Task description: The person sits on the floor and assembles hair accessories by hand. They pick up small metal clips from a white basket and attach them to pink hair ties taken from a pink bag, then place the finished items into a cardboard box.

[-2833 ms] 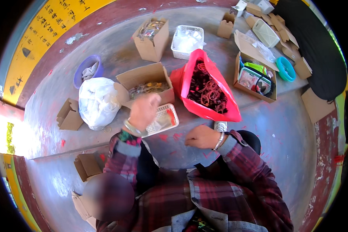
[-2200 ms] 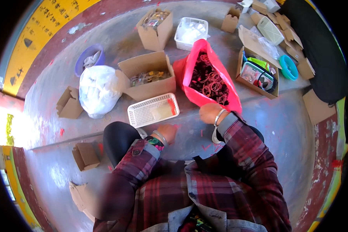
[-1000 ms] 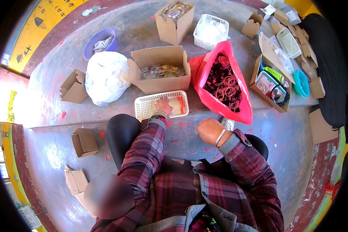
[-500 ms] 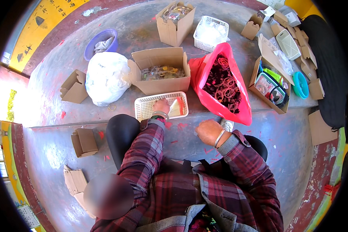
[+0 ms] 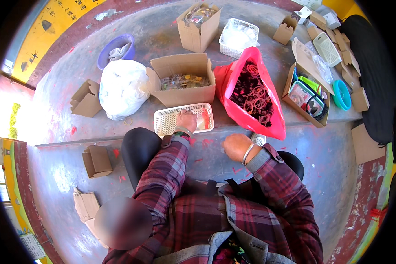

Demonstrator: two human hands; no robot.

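Note:
My left hand [image 5: 187,119] is down inside a shallow cream plastic basket [image 5: 161,125] with perforated walls. Beside it in the basket lie pale flat pieces with a red part [image 5: 205,119]. The fingers point down and away, so their tips and anything between them are hidden. My right hand [image 5: 236,147] hovers over my lap, its fingers curled under, and whatever it may hold cannot be seen. Just beyond it stands a large pink-red bag [image 5: 276,127], its mouth wide, full of dark and pinkish-red loops [image 5: 255,99].
Behind the basket stands a cardboard box [image 5: 185,97] of small clear-wrapped items. To its left are a stuffed white bag [image 5: 123,90] and a purple basin [image 5: 103,57]. At right sit a box of mixed goods [image 5: 308,99] and a teal basin [image 5: 341,95]. A step edge [image 5: 75,143] crosses the floor.
My left hand has shifted slightly within the basket, and its fingers are drawn in from the pale pieces. My right hand stays in nearly the same place.

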